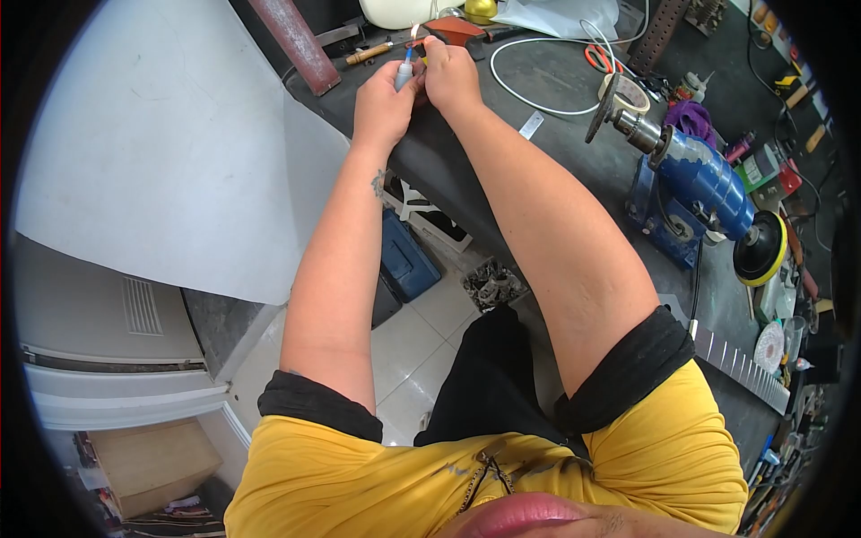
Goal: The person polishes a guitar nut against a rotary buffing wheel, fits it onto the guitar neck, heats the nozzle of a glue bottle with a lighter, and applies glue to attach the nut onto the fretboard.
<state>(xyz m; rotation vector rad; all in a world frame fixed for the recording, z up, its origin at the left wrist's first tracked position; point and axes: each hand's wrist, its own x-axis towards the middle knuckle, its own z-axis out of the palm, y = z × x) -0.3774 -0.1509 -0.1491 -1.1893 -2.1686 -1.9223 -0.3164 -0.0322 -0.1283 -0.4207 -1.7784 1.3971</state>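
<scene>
Both of my hands meet at the far edge of the dark workbench. My left hand [384, 106] is closed around a small grey bottle [404, 75] with a blue nozzle tip pointing up. Close beside it, my right hand [452, 75] is closed, thumb raised, on what looks like a lighter, mostly hidden by the fingers. A small flame [414, 30] burns just above the blue tip, by the right thumb. Left of the hands lies a wooden-handled tool [369, 54]. An orange-red piece [457, 30] rests behind the right hand.
A blue bench motor [704, 179] with a disc and polishing pad stands at right. Near it are a tape roll [633, 95], orange-handled scissors [599, 59], a white cable [516, 93] and a toothed metal strip [744, 369]. A reddish metal post [296, 45] rises left of my hands.
</scene>
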